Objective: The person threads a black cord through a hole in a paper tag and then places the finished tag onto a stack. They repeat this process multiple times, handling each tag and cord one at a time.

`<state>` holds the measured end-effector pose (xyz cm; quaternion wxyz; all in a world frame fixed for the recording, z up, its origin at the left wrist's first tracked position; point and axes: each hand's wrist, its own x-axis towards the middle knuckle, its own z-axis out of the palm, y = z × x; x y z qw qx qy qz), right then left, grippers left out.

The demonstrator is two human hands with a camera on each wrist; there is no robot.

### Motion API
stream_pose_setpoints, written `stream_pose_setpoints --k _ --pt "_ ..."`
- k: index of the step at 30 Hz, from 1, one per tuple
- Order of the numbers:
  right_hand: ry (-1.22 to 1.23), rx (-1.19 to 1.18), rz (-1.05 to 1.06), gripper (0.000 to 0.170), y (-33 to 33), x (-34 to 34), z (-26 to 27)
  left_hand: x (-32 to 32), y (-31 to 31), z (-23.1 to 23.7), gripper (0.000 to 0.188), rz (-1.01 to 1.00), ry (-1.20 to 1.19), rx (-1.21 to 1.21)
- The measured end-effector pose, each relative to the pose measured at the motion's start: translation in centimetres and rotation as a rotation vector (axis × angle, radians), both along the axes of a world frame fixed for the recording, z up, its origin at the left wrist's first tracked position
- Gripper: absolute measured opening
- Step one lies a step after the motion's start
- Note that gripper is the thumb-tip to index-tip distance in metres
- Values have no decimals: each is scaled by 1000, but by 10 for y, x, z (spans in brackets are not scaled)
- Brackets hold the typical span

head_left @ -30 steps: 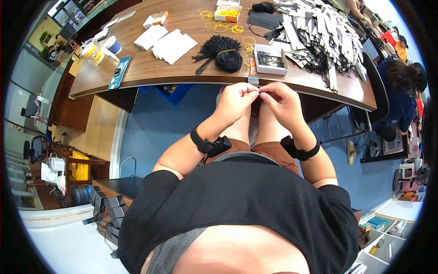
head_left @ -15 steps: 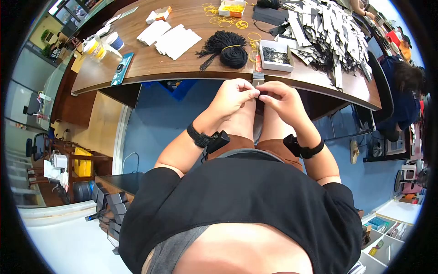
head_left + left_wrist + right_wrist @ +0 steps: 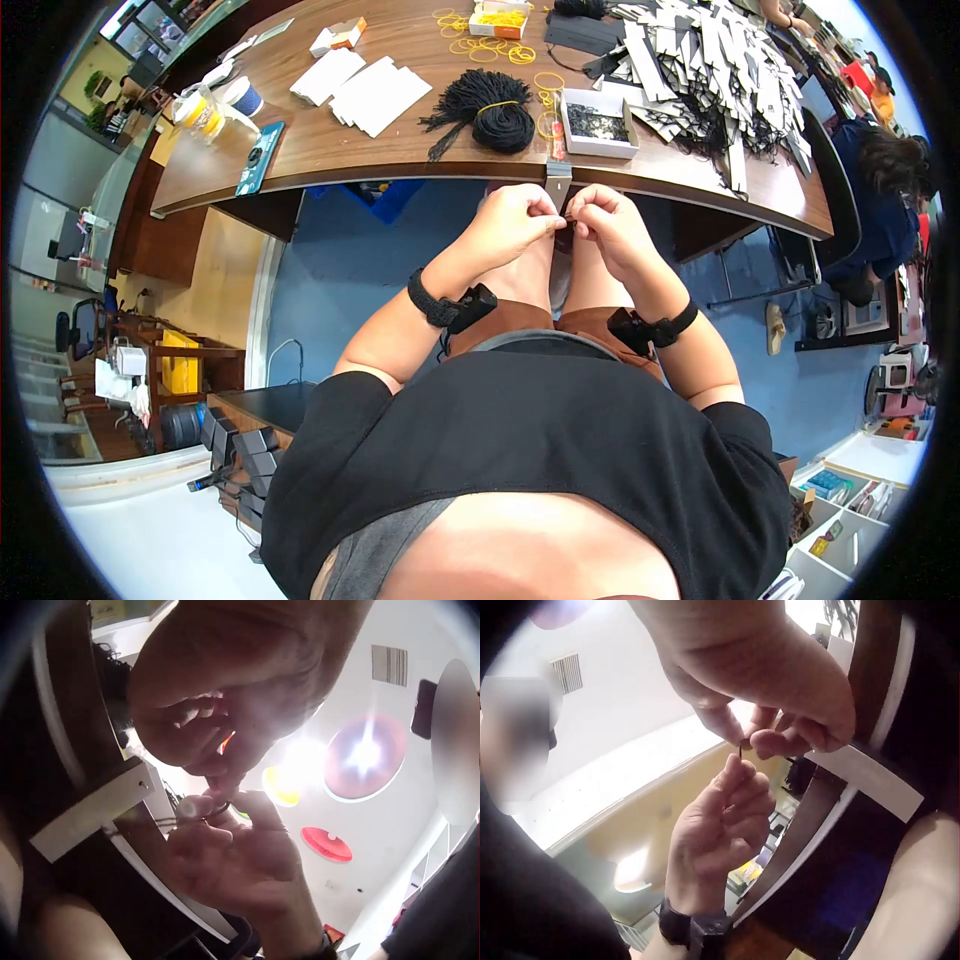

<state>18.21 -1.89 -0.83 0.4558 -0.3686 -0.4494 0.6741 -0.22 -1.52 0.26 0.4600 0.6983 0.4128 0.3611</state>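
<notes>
Both hands meet over the lap, just in front of the table edge. Thumb and fingers of my left hand pinch one end of a thin dark cord. Close beside it, my right hand has its fingers curled and pinches the same cord at the fingertips. In the left wrist view, dark strands trail from the fingertips toward a pale tag with a small hole near one end. That tag lies at the table edge in the head view. The fingers partly hide the cord.
On the table are a yellow-banded black cord bundle, an open white box of small black pieces, yellow rubber bands, white cards, a phone, cups, and a large tag pile at right.
My right hand has turned and its fingers have curled in more. The fingertips of both hands stay close together, and more of the pale tag shows beyond them.
</notes>
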Motion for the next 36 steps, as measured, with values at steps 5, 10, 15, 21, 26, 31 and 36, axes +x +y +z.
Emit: stream_pose_setpoints --k 5,10,15,21,26,31,36 --pt "-51 60 -179 6 2 1 3 -3 6 0 14 71 123 119" --pt "-25 -17 -197 8 20 10 -28 -6 26 -28 14 265 226 332" --pt "-245 -102 -219 8 30 -3 -59 10 23 -35 16 350 440 379" --pt "59 -507 44 15 24 -11 -52 16 29 -60 14 270 142 273" --pt "-142 -412 -77 7 19 -13 -50 18 27 -70 14 243 -84 151" --pt "-784 643 -625 20 5 -19 -10 16 25 -71 14 173 -165 -99" --pt "-1119 1300 -555 24 15 -9 -11 18 21 -76 13 170 -181 -96"
